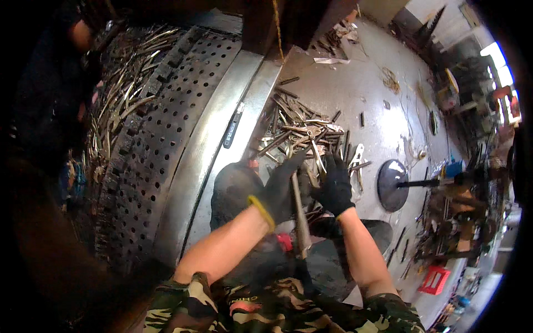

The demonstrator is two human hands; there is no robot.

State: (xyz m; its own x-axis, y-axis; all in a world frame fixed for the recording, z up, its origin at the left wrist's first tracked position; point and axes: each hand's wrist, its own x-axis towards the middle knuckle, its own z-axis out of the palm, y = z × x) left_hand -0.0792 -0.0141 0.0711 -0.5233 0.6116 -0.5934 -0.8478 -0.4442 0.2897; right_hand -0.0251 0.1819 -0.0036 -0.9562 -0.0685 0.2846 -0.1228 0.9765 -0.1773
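My left hand (282,186), in a black glove with a yellow cuff, reaches over the near side of a pile of pliers (311,132) on the floor. Its fingers are stretched out. My right hand (336,186), also in a black glove, is at the pile's near right, fingers extended and thumb apart. Between the hands, a long, pale rod-like handle (301,222) slants down toward my lap; its upper end is beside my left hand. Plier handles stick up between my fingertips, and whether either hand touches them is hard to see.
At left runs a perforated metal plate (166,127) with a smooth steel edge, where a dark-handled tool (233,126) lies. More pliers (125,105) are heaped beyond. A round black base (392,185) with a post stands at right, near a red crate (434,279). A person (53,83) is at far left.
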